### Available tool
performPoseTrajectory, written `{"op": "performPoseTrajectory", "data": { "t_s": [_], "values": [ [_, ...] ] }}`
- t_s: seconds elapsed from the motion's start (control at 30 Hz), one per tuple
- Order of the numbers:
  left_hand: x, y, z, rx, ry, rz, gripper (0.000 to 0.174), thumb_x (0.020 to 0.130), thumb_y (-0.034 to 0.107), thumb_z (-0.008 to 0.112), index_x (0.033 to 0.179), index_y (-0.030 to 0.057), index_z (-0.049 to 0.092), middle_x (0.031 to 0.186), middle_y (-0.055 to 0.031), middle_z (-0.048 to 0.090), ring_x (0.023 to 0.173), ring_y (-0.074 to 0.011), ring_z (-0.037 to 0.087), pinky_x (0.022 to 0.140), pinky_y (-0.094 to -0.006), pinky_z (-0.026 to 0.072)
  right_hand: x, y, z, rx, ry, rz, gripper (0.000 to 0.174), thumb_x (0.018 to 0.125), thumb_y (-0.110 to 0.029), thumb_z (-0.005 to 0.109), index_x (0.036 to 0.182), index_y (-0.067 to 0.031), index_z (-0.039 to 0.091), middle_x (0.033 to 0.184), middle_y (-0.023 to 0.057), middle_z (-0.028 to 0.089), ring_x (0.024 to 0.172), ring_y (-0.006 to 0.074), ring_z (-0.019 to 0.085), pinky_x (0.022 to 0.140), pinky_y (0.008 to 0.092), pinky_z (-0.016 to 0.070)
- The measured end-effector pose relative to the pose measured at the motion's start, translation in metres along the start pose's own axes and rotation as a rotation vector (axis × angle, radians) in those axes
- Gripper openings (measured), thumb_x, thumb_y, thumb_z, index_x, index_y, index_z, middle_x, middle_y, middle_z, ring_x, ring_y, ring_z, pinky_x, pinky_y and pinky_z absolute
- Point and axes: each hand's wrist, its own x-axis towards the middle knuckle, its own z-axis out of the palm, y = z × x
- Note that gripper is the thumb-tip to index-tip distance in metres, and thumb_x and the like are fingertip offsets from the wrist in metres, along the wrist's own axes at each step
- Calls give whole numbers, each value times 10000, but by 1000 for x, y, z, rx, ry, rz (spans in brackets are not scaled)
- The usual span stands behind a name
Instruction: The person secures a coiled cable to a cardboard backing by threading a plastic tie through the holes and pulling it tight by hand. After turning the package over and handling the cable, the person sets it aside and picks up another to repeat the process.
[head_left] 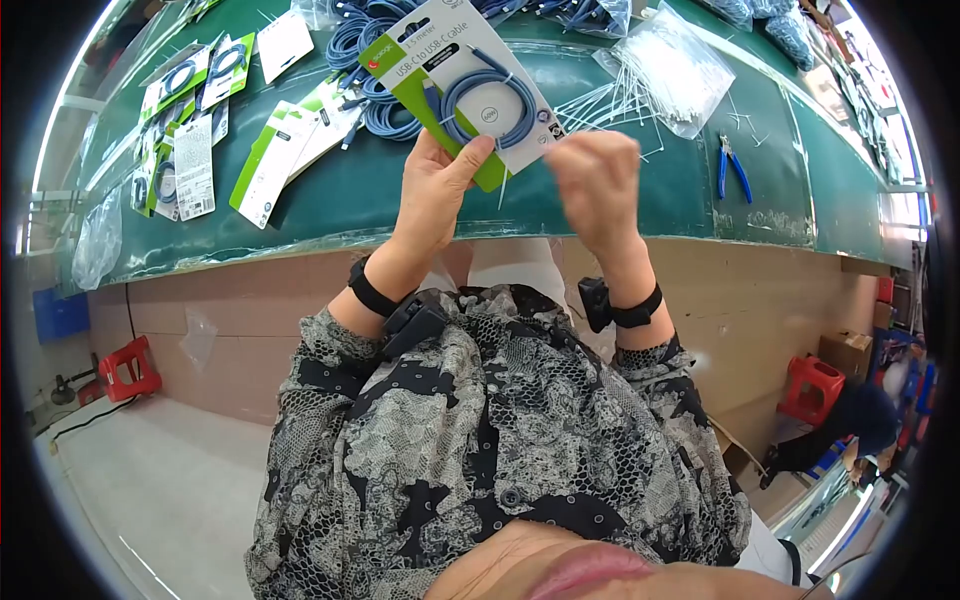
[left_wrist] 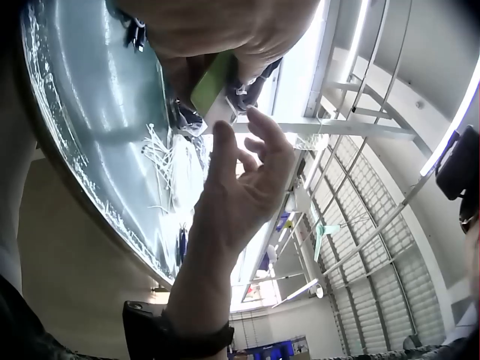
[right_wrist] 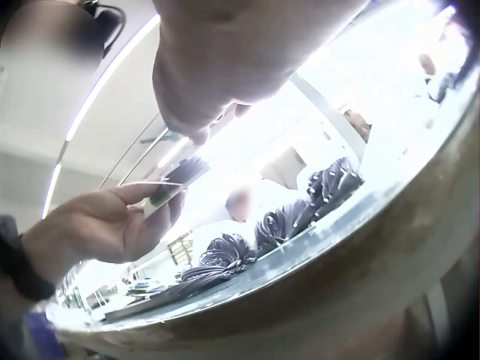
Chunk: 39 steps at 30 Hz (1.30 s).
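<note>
My left hand (head_left: 437,190) holds a white and green package card (head_left: 415,62), its thumb on the front near the lower edge. The card is printed "USB-C to USB-C cable" and bears a coiled blue cable (head_left: 527,112). White ties cross the coil, and a thin white tie end (head_left: 502,190) hangs below the card. My right hand (head_left: 600,185) is beside the card's lower right corner, blurred in the head view. The left wrist view has the right hand (left_wrist: 244,176) with its thumb and bent fingers apart, nothing showing between them.
Bundles of blue cables (head_left: 365,45) lie behind the card on the green table (head_left: 400,222). Blank-coil cards (head_left: 268,165) and carded cables (head_left: 168,180) are at the left. To the right are a bag of white ties (head_left: 675,70) and blue-handled cutters (head_left: 733,170).
</note>
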Motion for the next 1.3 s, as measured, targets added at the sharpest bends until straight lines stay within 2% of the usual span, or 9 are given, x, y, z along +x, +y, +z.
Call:
{"op": "performPoseTrajectory", "data": {
  "t_s": [0.17,0.27,0.3,0.4,0.43,0.53,0.7,0.93,1.3],
  "values": [
    [-6,-5,4,22,6,87,301,873,69,623,1138,27,486,1038,-49,607,944,-148,604,742,-276,511,7,-7,14,95,-144,-113,249,737,33,612,936,-108,662,1054,64,599,879,201,551,778,339,441],
    [-11,-11,-2,289,6,360,292,832,55,657,1085,12,518,1040,-93,623,960,-180,612,753,-287,506,6,-4,28,542,43,134,173,741,-10,643,890,-89,682,1075,72,613,964,236,569,768,365,466],
    [-11,-10,-4,288,4,368,292,832,55,657,1085,12,518,1040,-93,623,960,-180,612,753,-287,506,6,-7,30,540,46,126,173,741,-10,643,890,-89,682,1075,72,613,964,236,569,768,365,466],
    [-6,-2,-10,501,-180,802,315,760,34,696,1035,-4,547,1050,-168,628,978,-254,625,796,-324,510,5,-15,29,493,146,172,178,707,-34,659,884,-43,660,903,95,645,847,259,608,714,335,494],
    [-4,2,-10,499,-182,811,315,760,34,696,1035,-4,547,1050,-168,628,978,-254,625,796,-324,510,4,-18,28,497,173,192,181,709,-34,659,889,-42,658,906,96,644,849,258,608,715,335,495],
    [-5,14,-8,707,-234,1104,355,706,31,714,1023,-13,559,1070,-231,611,993,-334,622,824,-356,509,-7,-31,10,596,175,226,189,715,-34,659,904,-37,650,915,98,642,855,256,608,720,333,496],
    [-7,21,-5,677,-233,1085,355,713,34,712,1028,-17,556,1061,-236,610,991,-372,615,838,-398,505,-14,-36,1,762,158,291,205,724,-33,658,928,-28,638,931,100,638,865,253,608,727,330,498],
    [-3,32,-1,686,-304,1202,377,699,66,734,1027,-5,562,1071,-229,609,1007,-398,604,863,-452,492,-32,-48,-17,918,148,352,228,738,-32,658,962,-16,621,953,104,632,879,247,609,738,327,501],
    [-2,33,-3,712,-341,1202,390,693,87,738,1031,-2,565,1067,-224,610,1011,-382,607,868,-452,495,-38,-52,-25,1009,140,397,266,760,-31,656,1016,2,595,987,110,623,902,239,609,754,321,506]
  ]
}}
